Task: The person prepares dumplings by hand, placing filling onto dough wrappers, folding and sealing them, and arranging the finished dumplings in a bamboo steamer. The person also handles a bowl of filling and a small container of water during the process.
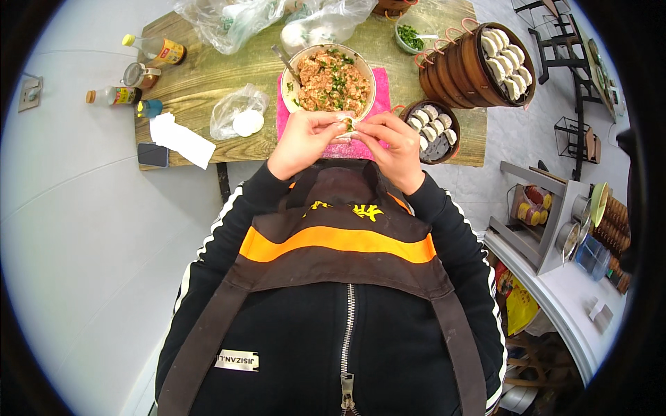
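Between the fingertips of my left hand [308,139] and my right hand [391,143] is a dumpling wrapper [347,134] with green-flecked filling showing in it. Both hands pinch its edges, just over the near rim of a bowl of minced meat filling [333,80] with chopped greens. A metal utensil [285,63] leans in the bowl, which rests on a pink towel [385,88]. To the left, round wrappers [248,123] lie on a clear plastic bag [225,115]. Right of my right hand, a small steamer basket [456,124] holds several pleated dumplings [430,112].
A stack of bamboo steamers [450,73] with dumplings on top stands at the right. Behind are a bowl of chopped greens [411,36] and plastic bags [229,26]. Sauce bottles [169,50], white paper [182,140] and a phone [153,154] are at the table's left.
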